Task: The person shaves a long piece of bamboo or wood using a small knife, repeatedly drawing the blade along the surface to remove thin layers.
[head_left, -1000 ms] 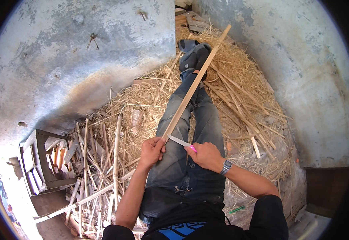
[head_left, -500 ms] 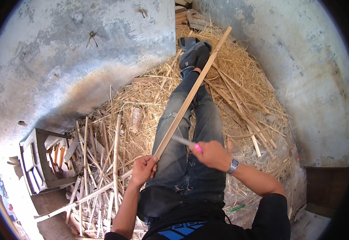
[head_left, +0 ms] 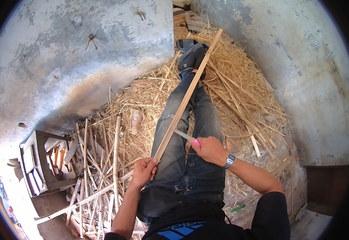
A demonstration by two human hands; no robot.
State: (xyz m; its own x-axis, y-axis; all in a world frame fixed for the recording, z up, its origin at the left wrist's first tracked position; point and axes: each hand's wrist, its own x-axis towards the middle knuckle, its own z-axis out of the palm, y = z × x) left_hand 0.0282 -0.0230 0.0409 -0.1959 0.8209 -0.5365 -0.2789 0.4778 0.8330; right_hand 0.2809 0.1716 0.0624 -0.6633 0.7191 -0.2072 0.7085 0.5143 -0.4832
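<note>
A long, flat bamboo strip [head_left: 187, 95] slants across my outstretched legs, from my lap up past my feet. My left hand [head_left: 144, 171] grips its near end, thumb on top. My right hand [head_left: 209, 150] is closed round the pink handle of a knife [head_left: 185, 136]. The blade points left, and its tip meets the right edge of the strip above my thigh. Most of the handle is hidden inside my fist.
Split bamboo pieces [head_left: 242, 108] lie on shavings right of my legs. More sticks [head_left: 116, 160] are heaped at left beside a wooden frame [head_left: 48, 160]. A clear plastic bottle [head_left: 135, 120] and a green pen-like object [head_left: 237, 208] rest on the floor. Grey walls [head_left: 102, 48] stand around.
The far end of the strip has swung slightly left and down. My right hand has moved a little, and the blurred blade now shows sharply against the strip's edge.
</note>
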